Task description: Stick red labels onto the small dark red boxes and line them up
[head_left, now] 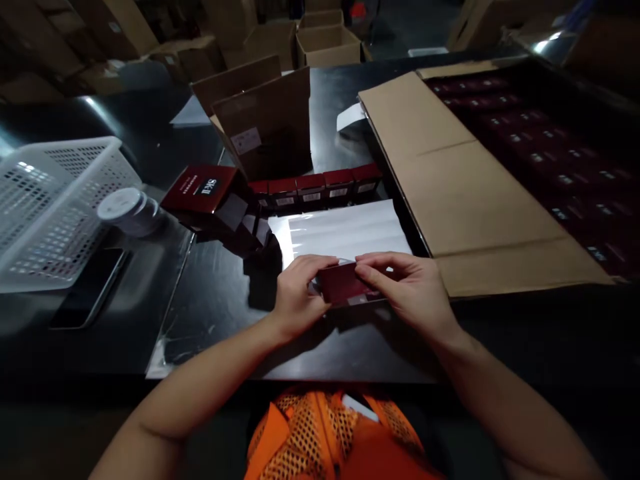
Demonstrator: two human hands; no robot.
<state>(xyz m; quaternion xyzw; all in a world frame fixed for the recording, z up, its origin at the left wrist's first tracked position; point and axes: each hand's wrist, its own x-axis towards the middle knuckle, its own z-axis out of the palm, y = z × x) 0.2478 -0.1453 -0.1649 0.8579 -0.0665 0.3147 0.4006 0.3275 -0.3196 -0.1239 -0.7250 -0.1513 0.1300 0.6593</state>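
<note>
Low over the metal table, a small dark red carton [343, 283] is held between my two hands. My left hand [300, 293] grips its left end, thumb in front and fingers along the top. With thumb and fingertips pinched together, my right hand [417, 290] is at the carton's upper right edge; whether a small label is also in that pinch I cannot make out. Just behind the hands lies a shiny white sheet [350, 227]. Beyond it stands a row of several dark red cartons [310, 190] with white labels on their sides.
A stack of red cartons [205, 190] stands left of the sheet, near a white tape roll [130, 210], a phone [90, 290] and a white plastic basket [75, 220]. An open cardboard box [270, 120] stands behind. At right, a large carton's flap [470, 180] borders packed red cartons [545, 143].
</note>
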